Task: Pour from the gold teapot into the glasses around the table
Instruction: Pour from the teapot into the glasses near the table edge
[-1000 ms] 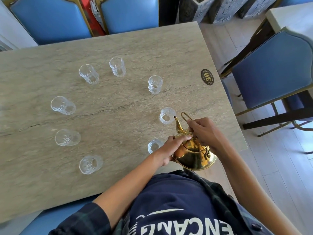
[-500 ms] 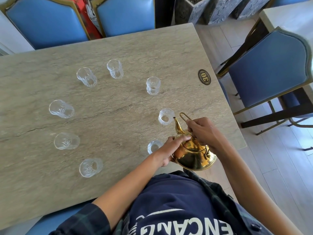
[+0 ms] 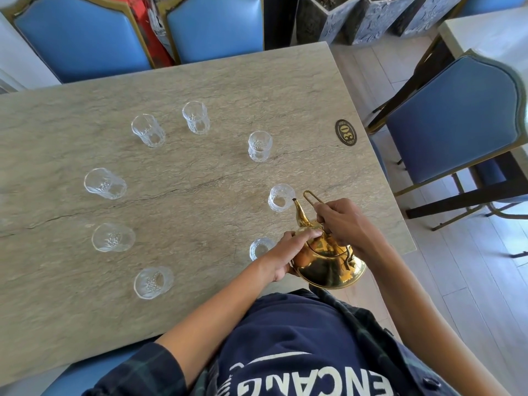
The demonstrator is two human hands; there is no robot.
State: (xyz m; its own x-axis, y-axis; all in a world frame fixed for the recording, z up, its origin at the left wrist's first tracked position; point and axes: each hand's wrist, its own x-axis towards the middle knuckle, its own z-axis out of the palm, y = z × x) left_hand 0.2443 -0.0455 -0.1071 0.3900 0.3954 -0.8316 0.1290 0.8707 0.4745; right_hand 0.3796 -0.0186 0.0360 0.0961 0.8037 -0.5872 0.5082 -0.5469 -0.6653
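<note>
The gold teapot (image 3: 328, 261) is lifted over the table's near right edge, tilted forward. My right hand (image 3: 345, 224) grips its wire handle from above. My left hand (image 3: 288, 251) steadies the lid and left side of the body. The spout tip sits just beside the rim of a clear glass (image 3: 280, 198). A second glass (image 3: 259, 248) stands right behind my left hand, partly hidden by it. Several more clear glasses form a ring on the stone table (image 3: 200, 81), among them the far right glass (image 3: 259, 145) and the near left glass (image 3: 153, 282).
An oval number plaque (image 3: 346, 132) marked 30 lies near the table's right edge. Blue padded chairs stand at the far side (image 3: 83, 38) and on the right (image 3: 451, 118). Another table (image 3: 485, 32) and grey planters (image 3: 368, 18) are beyond, on the wooden floor.
The teapot and both hands hold nearly the same pose, spout staying by the same glass. The view has shifted slightly as my head moved.
</note>
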